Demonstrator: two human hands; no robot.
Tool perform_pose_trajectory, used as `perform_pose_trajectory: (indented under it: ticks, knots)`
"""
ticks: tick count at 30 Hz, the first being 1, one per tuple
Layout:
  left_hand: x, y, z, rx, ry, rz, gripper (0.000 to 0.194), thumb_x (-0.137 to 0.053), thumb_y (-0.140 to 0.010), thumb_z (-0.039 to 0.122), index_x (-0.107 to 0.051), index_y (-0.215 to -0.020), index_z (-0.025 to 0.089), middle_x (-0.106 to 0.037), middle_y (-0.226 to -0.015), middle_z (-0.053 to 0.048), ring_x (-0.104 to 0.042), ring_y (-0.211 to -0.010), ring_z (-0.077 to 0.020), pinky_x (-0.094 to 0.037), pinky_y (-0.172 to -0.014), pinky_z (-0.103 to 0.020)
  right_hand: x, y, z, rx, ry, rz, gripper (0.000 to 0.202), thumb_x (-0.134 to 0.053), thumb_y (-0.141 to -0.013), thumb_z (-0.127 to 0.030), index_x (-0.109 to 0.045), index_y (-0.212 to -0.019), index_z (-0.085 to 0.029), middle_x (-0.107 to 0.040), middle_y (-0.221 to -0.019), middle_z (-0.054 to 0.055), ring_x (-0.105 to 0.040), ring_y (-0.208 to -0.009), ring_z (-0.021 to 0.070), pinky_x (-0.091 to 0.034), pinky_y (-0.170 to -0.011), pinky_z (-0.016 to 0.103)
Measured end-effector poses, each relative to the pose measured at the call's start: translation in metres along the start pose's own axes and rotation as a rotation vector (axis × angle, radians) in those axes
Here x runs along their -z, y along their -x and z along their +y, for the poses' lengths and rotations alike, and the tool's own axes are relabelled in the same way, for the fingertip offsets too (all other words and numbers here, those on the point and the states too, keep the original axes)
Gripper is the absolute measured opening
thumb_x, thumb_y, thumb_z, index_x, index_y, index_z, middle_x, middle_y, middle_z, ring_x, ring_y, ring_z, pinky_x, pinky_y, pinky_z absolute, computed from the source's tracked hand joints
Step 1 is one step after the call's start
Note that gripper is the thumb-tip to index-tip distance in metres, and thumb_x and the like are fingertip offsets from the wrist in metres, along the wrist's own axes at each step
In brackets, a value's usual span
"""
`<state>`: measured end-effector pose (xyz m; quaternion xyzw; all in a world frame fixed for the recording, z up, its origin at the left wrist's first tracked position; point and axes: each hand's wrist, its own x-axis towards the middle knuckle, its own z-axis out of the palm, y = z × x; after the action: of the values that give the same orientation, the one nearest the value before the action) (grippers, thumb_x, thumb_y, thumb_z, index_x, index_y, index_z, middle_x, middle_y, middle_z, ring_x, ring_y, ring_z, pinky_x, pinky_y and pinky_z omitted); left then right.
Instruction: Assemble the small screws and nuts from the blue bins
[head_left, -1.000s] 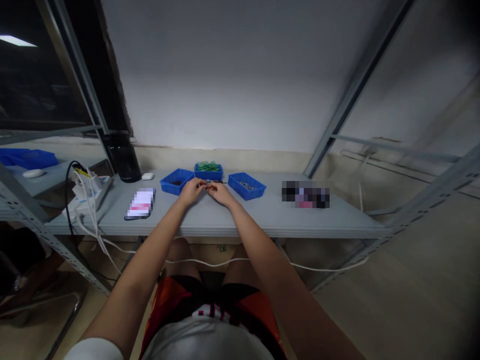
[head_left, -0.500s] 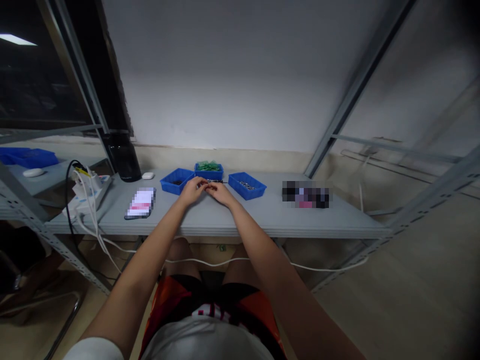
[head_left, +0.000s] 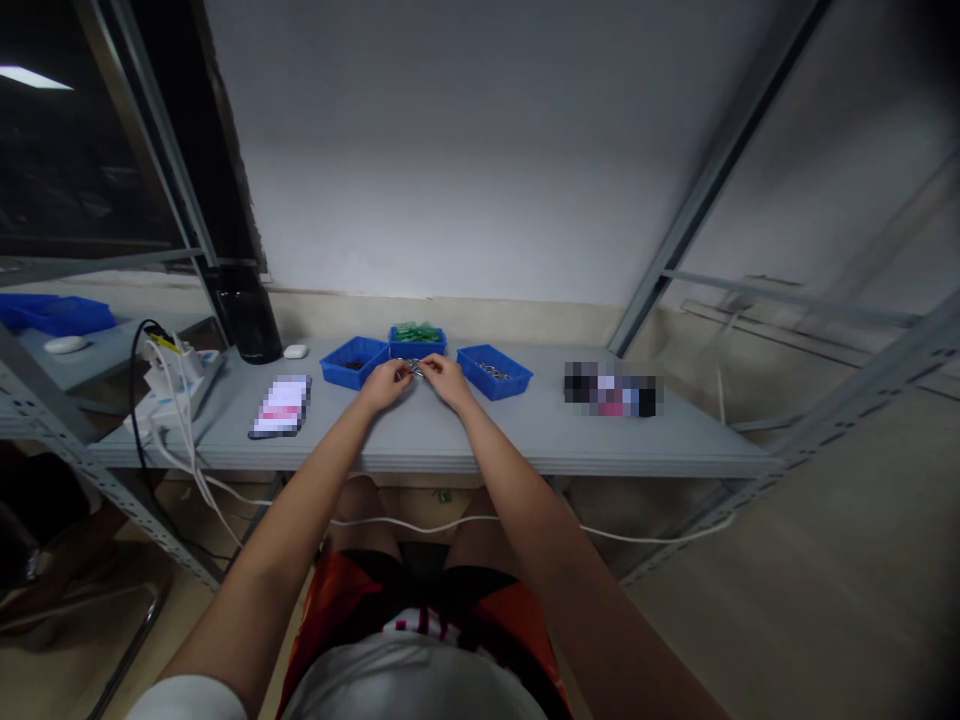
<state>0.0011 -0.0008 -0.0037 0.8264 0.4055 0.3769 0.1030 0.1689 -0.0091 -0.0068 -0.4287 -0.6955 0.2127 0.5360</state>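
Observation:
Small shiny metal pieces [head_left: 414, 368] show between my two hands, in front of the green-filled bin; whether they lie on the shelf or are held is too small to tell. My left hand [head_left: 386, 385] is curled closed, its fingertips at their left side. From the right, my right hand [head_left: 445, 382] pinches with thumb and fingers at the same pieces. What exactly sits in either pinch is hidden. Close by stand a blue bin [head_left: 352, 378] with dark small parts, a blue bin [head_left: 417, 350] with green packets [head_left: 417, 332], and a blue bin [head_left: 495, 389] with small metal parts.
On the grey shelf table [head_left: 420, 440] lie a phone [head_left: 281, 406], a white case [head_left: 295, 351] and a pixelated object [head_left: 611, 390]. A dark bottle [head_left: 251, 318] and a power strip [head_left: 176, 395] with cables stand left. Metal uprights frame both ends.
My hands have moved slightly apart; their fingertips were together before. The shiny metal pieces now show in the gap between them. The bins have stayed in place.

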Motion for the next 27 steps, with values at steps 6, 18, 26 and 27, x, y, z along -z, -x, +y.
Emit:
perform_pose_trajectory:
  ticks: [6,18,26,27]
  knots:
    - [0.000,0.000,0.002,-0.003,0.004,-0.063,0.016,-0.053,-0.076,0.024,-0.065,-0.082,0.014,-0.066,-0.080,-0.004,-0.056,-0.072,-0.0153,-0.044,-0.070,-0.026,-0.002,0.000,0.002,0.044,-0.011,-0.030,0.017,-0.052,-0.075,-0.031,-0.062,-0.076,-0.017,-0.064,-0.073,0.001,-0.054,-0.068,0.0132,-0.041,-0.068,0.025]
    - [0.000,-0.002,-0.004,-0.001,-0.017,0.032,0.020,-0.052,-0.081,0.025,-0.066,-0.091,0.014,-0.067,-0.086,-0.007,-0.057,-0.070,-0.0152,-0.046,-0.070,-0.028,-0.003,-0.001,0.008,0.006,0.034,-0.069,0.014,-0.049,-0.078,-0.026,-0.060,-0.080,-0.018,-0.063,-0.075,0.000,-0.055,-0.068,0.0132,-0.042,-0.069,0.025]
    - [0.002,-0.003,-0.002,0.019,-0.023,0.071,0.018,-0.053,-0.083,0.026,-0.065,-0.088,0.015,-0.067,-0.086,-0.007,-0.058,-0.073,-0.0156,-0.046,-0.070,-0.028,-0.005,0.001,0.013,0.061,0.172,-0.173,0.017,-0.050,-0.080,-0.025,-0.064,-0.087,-0.017,-0.066,-0.080,0.003,-0.056,-0.071,0.0143,-0.043,-0.072,0.027]
    - [0.002,-0.002,-0.002,0.014,-0.022,0.074,0.018,-0.053,-0.083,0.026,-0.065,-0.088,0.015,-0.067,-0.085,-0.007,-0.057,-0.073,-0.0155,-0.045,-0.070,-0.027,-0.005,0.002,0.013,0.068,0.172,-0.191,0.018,-0.050,-0.081,-0.025,-0.064,-0.088,-0.016,-0.066,-0.081,0.003,-0.056,-0.070,0.0141,-0.043,-0.072,0.027]
